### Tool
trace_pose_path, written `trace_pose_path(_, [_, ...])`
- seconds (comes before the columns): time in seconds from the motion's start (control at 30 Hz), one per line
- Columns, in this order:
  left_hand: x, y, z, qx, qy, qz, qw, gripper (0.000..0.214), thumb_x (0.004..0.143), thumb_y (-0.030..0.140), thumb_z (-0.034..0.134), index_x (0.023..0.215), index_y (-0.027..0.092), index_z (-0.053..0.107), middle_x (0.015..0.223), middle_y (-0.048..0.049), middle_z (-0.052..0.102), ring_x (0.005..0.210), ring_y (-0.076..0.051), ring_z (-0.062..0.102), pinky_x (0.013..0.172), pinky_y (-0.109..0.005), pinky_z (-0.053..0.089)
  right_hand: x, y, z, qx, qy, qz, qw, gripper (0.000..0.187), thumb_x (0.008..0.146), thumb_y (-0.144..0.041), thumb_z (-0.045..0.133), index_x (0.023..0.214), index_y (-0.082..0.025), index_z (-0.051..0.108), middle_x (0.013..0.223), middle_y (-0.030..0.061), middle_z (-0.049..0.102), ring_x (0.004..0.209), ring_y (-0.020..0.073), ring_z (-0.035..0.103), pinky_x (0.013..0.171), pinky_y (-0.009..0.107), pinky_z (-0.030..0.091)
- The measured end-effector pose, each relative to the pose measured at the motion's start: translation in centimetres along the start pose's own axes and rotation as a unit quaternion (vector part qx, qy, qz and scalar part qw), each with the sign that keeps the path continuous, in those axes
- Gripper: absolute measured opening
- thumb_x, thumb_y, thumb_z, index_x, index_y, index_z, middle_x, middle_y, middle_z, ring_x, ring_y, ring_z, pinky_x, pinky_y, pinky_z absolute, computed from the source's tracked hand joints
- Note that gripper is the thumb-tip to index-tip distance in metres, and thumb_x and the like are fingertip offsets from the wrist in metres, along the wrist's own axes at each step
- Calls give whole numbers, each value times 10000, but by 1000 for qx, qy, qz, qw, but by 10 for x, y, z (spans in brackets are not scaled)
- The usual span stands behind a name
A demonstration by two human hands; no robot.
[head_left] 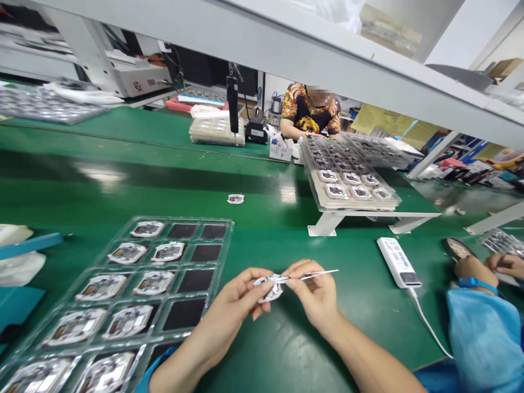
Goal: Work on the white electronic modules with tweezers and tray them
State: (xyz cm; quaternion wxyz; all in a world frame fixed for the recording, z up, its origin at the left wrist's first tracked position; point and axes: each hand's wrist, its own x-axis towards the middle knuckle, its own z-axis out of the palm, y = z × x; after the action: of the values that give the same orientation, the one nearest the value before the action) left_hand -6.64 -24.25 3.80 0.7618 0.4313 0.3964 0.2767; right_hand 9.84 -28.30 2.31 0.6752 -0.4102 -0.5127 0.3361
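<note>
My left hand (239, 295) pinches a small white round part (270, 289) above the green table, fingers closed around it. My right hand (315, 292) grips thin metal tweezers (319, 274), their tip meeting the part. Just left of my hands lies a clear plastic tray (216, 262) whose cells hold several of the same white parts; some cells show only black bottoms.
A white power bank (398, 262) with a cable lies right of my hands. A raised stand (327, 221) carries stacked trays of parts. One loose part (236, 198) lies mid-table. A co-worker's hands (475, 267) in a blue sleeve work at the right; another person sits at the back.
</note>
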Motion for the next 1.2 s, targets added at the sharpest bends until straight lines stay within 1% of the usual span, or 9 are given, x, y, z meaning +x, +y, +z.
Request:
trace_pose_path(0.07, [0,-1,0,25,6,16,1000,320,794,418,728,976,178,621,672,35,612,618,-125,534,540,-226,373,0,0,0,4,19,29,999,41,837,-243,740,831,-229,702,803,19,736,751,166,706,701,281,561])
trace_pose_path(0.2, [2,0,2,74,28,60,995,304,737,379,761,932,192,621,644,37,619,587,-138,548,512,-236,364,2,0,0,-5,73,100,992,178,793,-365,772,795,-209,687,769,24,723,723,169,686,679,284,552])
trace_pose_path(0.27, [4,1,3,84,38,77,993,296,708,375,770,896,195,627,665,25,637,577,-138,547,515,-245,380,3,0,0,-10,73,126,989,215,771,-396,783,777,-204,685,746,21,716,697,165,670,658,279,544])
trace_pose_path(0.37, [5,0,4,87,42,91,991,287,693,384,771,866,201,635,701,7,657,613,-152,566,555,-259,435,4,0,0,-17,69,146,987,235,752,-412,790,753,-203,682,716,16,708,662,158,649,626,272,531])
trace_pose_path(0.5, [5,-5,3,105,38,94,989,289,715,381,752,904,203,624,757,-13,675,683,-177,586,623,-287,479,4,1,1,-9,77,155,985,253,730,-417,806,745,-201,676,695,12,707,647,158,646,624,275,530])
trace_pose_path(0.63, [4,-5,2,133,29,93,986,283,743,374,717,936,197,611,773,-18,664,708,-184,582,662,-306,478,5,1,0,6,85,157,984,241,725,-399,815,741,-202,676,706,8,715,667,153,652,646,268,526])
trace_pose_path(0.77, [2,-3,3,137,27,94,986,276,747,364,703,945,197,605,773,-18,657,727,-192,587,692,-316,479,5,1,-1,4,86,154,984,239,728,-397,816,747,-203,678,706,7,718,664,152,655,644,266,525])
trace_pose_path(0.97, [1,-2,4,130,37,96,986,262,732,346,716,932,207,618,772,-16,671,708,-189,596,684,-305,472,5,1,0,-14,98,144,985,261,720,-424,816,735,-200,682,692,18,724,647,166,665,623,282,541])
trace_pose_path(1.2, [1,-1,5,116,43,93,988,268,706,345,744,910,210,634,763,-15,675,702,-191,607,680,-301,479,4,2,1,-7,104,144,984,251,715,-420,817,733,-208,684,690,12,718,642,161,657,614,277,535])
